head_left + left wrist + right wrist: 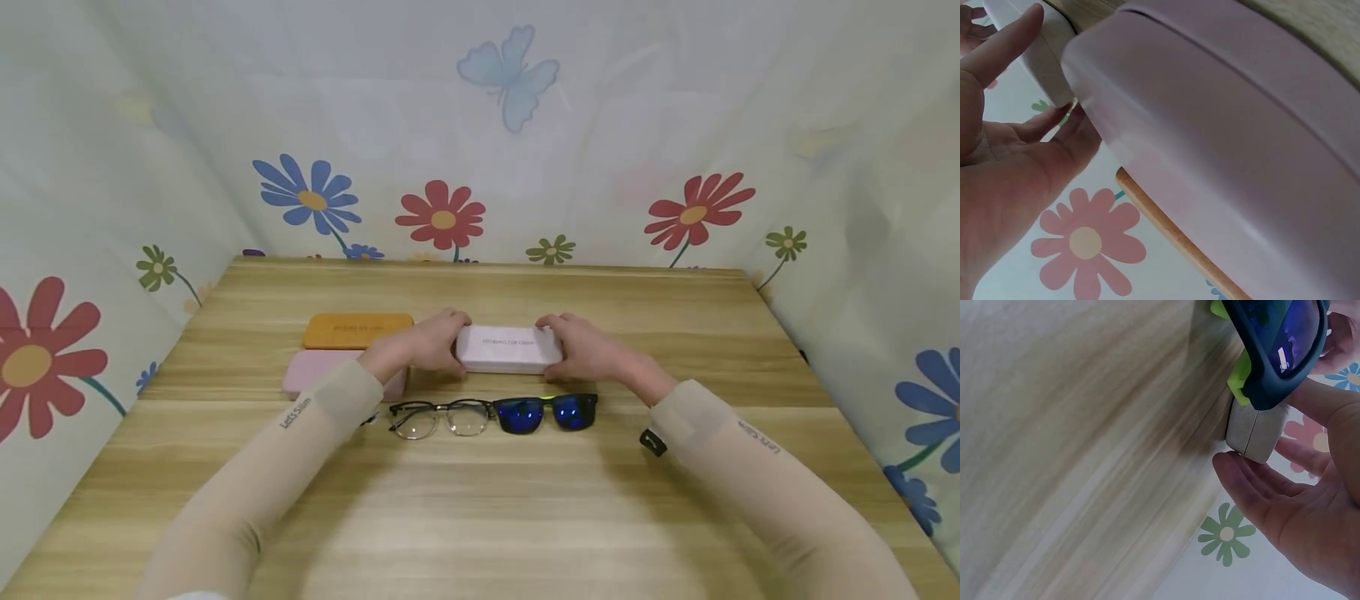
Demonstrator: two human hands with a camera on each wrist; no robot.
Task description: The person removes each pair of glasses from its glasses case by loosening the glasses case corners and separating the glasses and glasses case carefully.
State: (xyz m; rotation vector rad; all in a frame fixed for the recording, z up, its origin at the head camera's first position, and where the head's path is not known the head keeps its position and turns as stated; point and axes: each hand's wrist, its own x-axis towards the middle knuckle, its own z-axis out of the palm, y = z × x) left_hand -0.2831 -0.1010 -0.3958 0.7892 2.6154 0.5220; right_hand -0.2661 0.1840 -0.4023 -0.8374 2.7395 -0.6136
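A white glasses case lies closed on the table, between both hands. My left hand grips its left end, thumb at the near side and fingers at the far corner. At the right end my right hand holds it the same way; in the right wrist view the fingertips are at the corner of the case. Just in front lie clear glasses and, to their right, sunglasses with blue lenses. The left wrist view has a pink case large in front.
Left of the hands, an orange glasses case lies behind a pink one, partly hidden by the left forearm. The wooden table ends at a flowered curtain behind and at both sides. A small black tag shows by the right sleeve.
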